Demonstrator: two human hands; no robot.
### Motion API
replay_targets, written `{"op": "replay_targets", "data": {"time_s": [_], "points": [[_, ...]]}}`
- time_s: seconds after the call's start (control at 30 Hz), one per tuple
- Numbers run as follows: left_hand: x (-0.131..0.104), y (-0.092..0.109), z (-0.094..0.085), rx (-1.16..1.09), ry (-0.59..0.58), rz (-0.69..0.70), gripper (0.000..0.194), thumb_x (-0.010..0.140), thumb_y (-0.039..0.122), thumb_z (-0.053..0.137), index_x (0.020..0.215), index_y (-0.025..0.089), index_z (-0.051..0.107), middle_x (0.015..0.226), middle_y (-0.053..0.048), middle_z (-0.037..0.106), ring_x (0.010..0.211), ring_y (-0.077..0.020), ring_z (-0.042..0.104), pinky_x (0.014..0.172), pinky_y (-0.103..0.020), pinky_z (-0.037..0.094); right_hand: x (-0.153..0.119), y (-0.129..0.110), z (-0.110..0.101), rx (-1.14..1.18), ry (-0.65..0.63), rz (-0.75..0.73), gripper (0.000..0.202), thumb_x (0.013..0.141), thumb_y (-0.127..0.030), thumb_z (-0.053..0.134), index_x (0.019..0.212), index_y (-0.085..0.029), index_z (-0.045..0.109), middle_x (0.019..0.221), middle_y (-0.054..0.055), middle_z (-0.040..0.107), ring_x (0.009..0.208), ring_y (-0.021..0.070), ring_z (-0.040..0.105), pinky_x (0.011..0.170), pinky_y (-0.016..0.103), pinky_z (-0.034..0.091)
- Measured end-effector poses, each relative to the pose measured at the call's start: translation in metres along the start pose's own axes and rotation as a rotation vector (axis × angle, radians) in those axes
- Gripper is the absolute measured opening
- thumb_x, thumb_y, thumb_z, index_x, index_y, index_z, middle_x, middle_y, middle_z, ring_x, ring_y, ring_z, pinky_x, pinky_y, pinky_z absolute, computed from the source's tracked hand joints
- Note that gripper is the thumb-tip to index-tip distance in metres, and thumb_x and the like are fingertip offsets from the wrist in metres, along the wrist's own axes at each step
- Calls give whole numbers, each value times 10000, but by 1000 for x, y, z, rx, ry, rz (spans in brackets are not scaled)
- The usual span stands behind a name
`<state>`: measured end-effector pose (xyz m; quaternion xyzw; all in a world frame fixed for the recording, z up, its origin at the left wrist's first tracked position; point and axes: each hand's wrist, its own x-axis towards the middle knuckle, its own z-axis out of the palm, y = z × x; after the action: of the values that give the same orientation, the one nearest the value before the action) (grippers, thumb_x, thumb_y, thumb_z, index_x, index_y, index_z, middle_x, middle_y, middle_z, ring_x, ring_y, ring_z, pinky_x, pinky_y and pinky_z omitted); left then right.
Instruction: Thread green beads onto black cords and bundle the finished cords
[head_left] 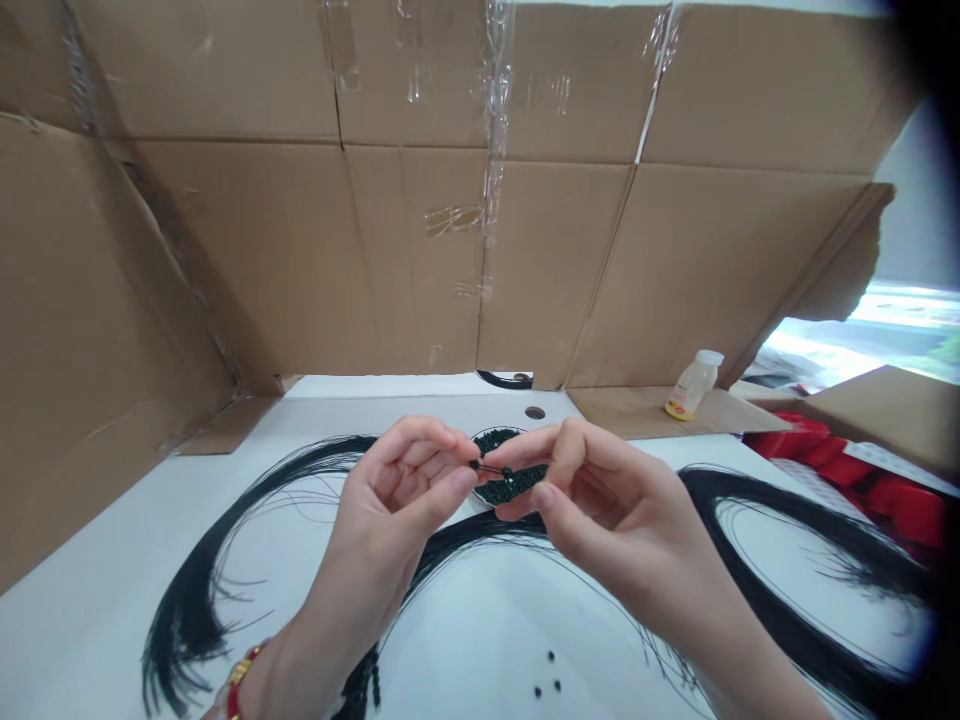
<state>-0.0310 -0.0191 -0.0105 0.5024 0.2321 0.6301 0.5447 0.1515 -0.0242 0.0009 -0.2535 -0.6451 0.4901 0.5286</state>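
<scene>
My left hand (409,490) pinches a thin black cord (491,469) between thumb and forefinger, with a small dark knot or bead at the fingertips. The cord stretches toward my right hand (607,490), where a dark bead (508,475) sits on it. The right thumb and forefinger are pressed together; what lies between them is too small to make out. Right behind the fingers stands a round dish of dark green beads (499,493), partly covered by both hands. Under the hands curves a bundle of black cords (457,540).
More black cord bundles lie at left (187,600) and right (750,560). Several loose beads (557,686) dot the white table (480,640) in front. A cardboard screen (420,260) rises behind. At right are a small bottle (694,385) and a box with red items (900,505).
</scene>
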Motion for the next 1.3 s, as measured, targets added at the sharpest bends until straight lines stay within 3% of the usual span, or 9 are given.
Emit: {"op": "replay_targets", "data": {"time_s": [0.4, 0.63, 0.9, 1.03, 1.13, 1.23, 1.3], "points": [[-1, -1, -1, 17, -25, 25, 123, 873, 151, 795, 874, 267, 753, 876, 61, 742, 853, -54, 707, 814, -73, 557, 1, -2, 0, 6, -2, 2, 263, 921, -139, 663, 724, -207, 501, 1072, 42, 745, 985, 166, 693, 824, 276, 657], [-1, -1, -4, 109, -44, 3, 132, 878, 161, 795, 907, 280, 747, 893, 60, 739, 841, -47, 687, 776, -59, 546, 0, -5, -7, -166, -64, 75, 234, 908, -151, 654, 742, -205, 499, 1127, 44, 690, 1003, 209, 669, 849, 376, 629], [-2, -2, -1, 136, -115, -27, 158, 890, 149, 779, 960, 286, 742, 950, 42, 750, 849, -62, 704, 767, -88, 564, 7, 0, -11, -138, -151, 56, 195, 970, -205, 647, 796, -214, 558, 990, -1, 623, 914, 128, 618, 791, 239, 549], [0, -1, -4, 247, -188, -8, 292, 855, 202, 818, 1095, 314, 698, 1163, 19, 703, 1005, -123, 689, 888, -187, 568, 8, -4, -20, -154, -122, -6, 193, 951, -208, 690, 794, -208, 577, 1000, 4, 641, 943, 134, 630, 779, 233, 550], [0, -9, -11, 602, -320, -51, 365, 861, 233, 799, 1169, 334, 632, 1280, 5, 632, 1104, -181, 633, 966, -291, 524, 7, -13, -32, -198, -1, -106, 167, 936, -217, 718, 801, -202, 621, 1009, 16, 649, 930, 150, 650, 753, 253, 567], [-6, -34, -16, 1038, -615, -155, 234, 890, 173, 714, 1082, 288, 643, 1154, -13, 668, 1052, -218, 626, 924, -349, 492, 4, -25, -44, -270, 179, -198, 145, 935, -229, 727, 813, -195, 657, 986, 25, 651, 883, 151, 658, 699, 255, 562], [-13, -56, -16, 1212, -778, -189, 158, 900, 114, 640, 980, 249, 665, 1040, -28, 689, 973, -228, 637, 863, -355, 484, 2, -32, -48, -301, 268, -245, 156, 937, -237, 726, 806, -196, 653, 936, 18, 647, 812, 137, 647, 671, 258, 549]]}}
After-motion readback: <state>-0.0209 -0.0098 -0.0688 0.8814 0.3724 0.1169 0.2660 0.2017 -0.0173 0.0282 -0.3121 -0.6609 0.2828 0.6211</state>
